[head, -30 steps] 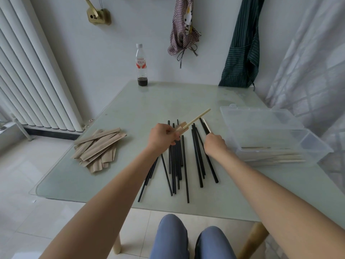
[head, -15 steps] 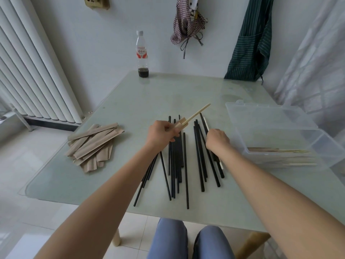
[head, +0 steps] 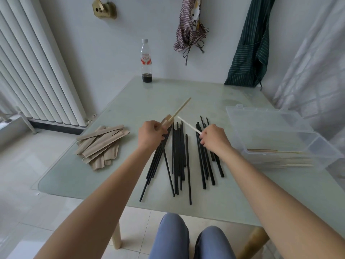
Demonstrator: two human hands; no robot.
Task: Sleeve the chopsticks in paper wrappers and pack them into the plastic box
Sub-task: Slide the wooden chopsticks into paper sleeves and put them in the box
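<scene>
The sleeving step is under way: the left hand point(head: 152, 134) grips a paper wrapper point(head: 166, 122) with one light chopstick point(head: 182, 108) protruding, while the right hand point(head: 214, 138) pinches a second chopstick point(head: 189, 125) just beside that mouth, needing careful tip alignment to slide inside.

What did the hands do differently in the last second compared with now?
The right hand, which was down on the black chopsticks, has lifted one chopstick and points its pale tip at the wrapper. The left hand has raised that wrapper, with a chopstick already in it, slightly. The wrapper pile, plastic box and bottle stayed put.
</scene>
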